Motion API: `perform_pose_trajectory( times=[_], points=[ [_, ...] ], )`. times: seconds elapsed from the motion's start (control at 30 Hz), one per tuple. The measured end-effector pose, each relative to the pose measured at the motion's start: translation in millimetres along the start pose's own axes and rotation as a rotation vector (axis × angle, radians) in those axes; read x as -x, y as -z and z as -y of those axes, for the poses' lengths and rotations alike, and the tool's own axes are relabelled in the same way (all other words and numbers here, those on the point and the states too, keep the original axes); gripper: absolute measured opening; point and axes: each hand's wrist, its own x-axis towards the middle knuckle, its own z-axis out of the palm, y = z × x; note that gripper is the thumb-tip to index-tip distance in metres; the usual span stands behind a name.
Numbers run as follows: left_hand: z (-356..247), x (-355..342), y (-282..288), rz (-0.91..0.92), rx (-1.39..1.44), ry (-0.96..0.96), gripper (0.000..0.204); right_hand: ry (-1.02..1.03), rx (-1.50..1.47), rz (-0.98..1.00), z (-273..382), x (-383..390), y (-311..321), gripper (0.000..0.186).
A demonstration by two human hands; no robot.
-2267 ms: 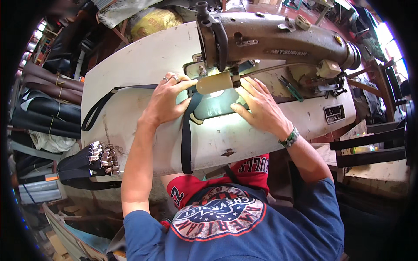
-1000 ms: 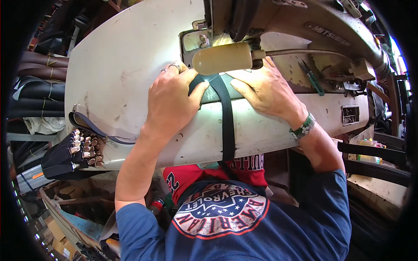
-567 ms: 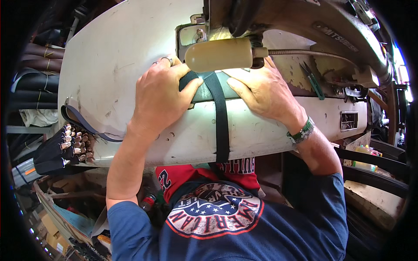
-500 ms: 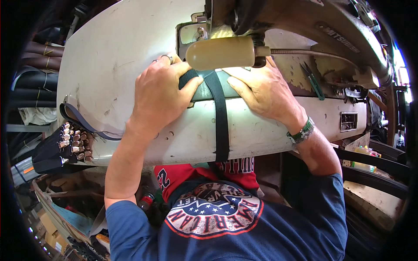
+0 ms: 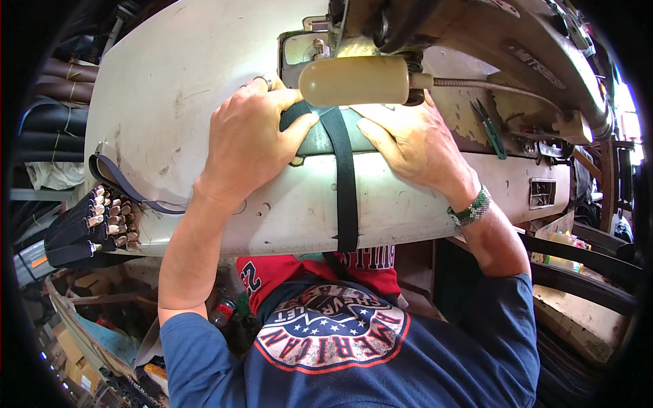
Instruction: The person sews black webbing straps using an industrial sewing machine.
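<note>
Strap [image 5: 346, 194] touches palm-dn L hand [image 5: 252, 132], thumb inward.

The lamp [image 5: 354, 80] hung low just in front of the left hand [image 5: 250, 132] and right hand [image 5: 420, 139], and with the sewing machine [image 5: 490, 61] it barred the way from above. Between the hands a gap widened toward the front edge of the worktop [image 5: 153, 88], but a dark strap [image 5: 346, 187] ran down it. Broad open room lay beyond the left hand; nearer, a strap loop [image 5: 122, 182] and a bundle of clipped straps [image 5: 75, 228] crowded the left corner. Snips [image 5: 491, 132] narrowed the passage right of the right hand.
</note>
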Motion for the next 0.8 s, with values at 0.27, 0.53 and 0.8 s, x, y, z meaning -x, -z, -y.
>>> perform_pose_trajectory(
  times=[0.27,0.53,0.8],
  points=[
    [0.6,-5.6,-0.5,-0.005,0.013,-0.025,0.028,0.001,-0.014,-0.017,-0.6,-0.2,1.7,0.035],
    [3.7,-7.4,-2.2,-0.012,0.051,-0.011,0.030,0.010,0.010,-0.024,0.5,1.0,0.6,0.034],
    [9.9,-12.2,-9.0,-0.093,0.083,-0.117,0.027,0.023,-0.009,-0.044,0.4,1.2,1.9,0.033]
  ],
)
